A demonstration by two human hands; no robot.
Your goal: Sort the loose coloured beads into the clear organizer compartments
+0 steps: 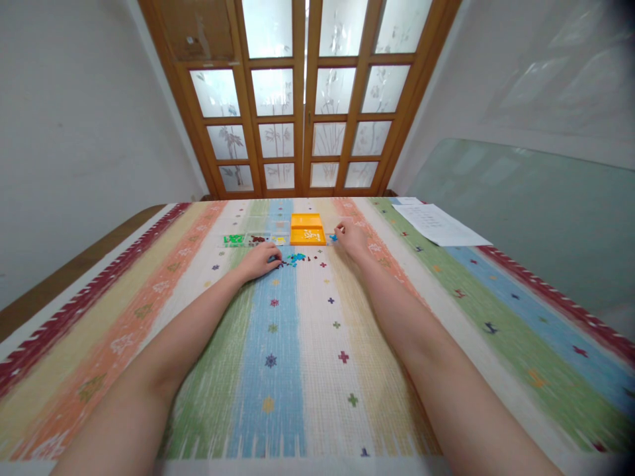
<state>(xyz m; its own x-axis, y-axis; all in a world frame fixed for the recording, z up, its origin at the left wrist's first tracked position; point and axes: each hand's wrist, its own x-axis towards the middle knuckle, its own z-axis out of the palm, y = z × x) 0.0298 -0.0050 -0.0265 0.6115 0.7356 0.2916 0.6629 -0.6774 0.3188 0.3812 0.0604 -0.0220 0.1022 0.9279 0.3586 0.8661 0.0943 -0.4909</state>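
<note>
My left hand (260, 260) rests on the cloth with its fingers curled together at the left edge of a loose pile of small blue, green and dark pieces (296, 258). What those fingers hold, if anything, is too small to make out. Above a few blue pieces (333, 237), just right of an open yellow box (308, 221), my right hand (351, 237) is closed in a pinch. Anything in that pinch is also too small to name. White bits (312, 234) lie in the box's near half. Left of it, a clear compartment box (241, 245) holds green, brown and yellow pieces.
A striped, patterned tablecloth (278, 396) covers the table. Sheets of white paper (436, 225) lie at the far right. Beyond the table's far edge stand wooden doors with frosted panes (275, 92); a pale glass panel (520, 218) leans along the right wall.
</note>
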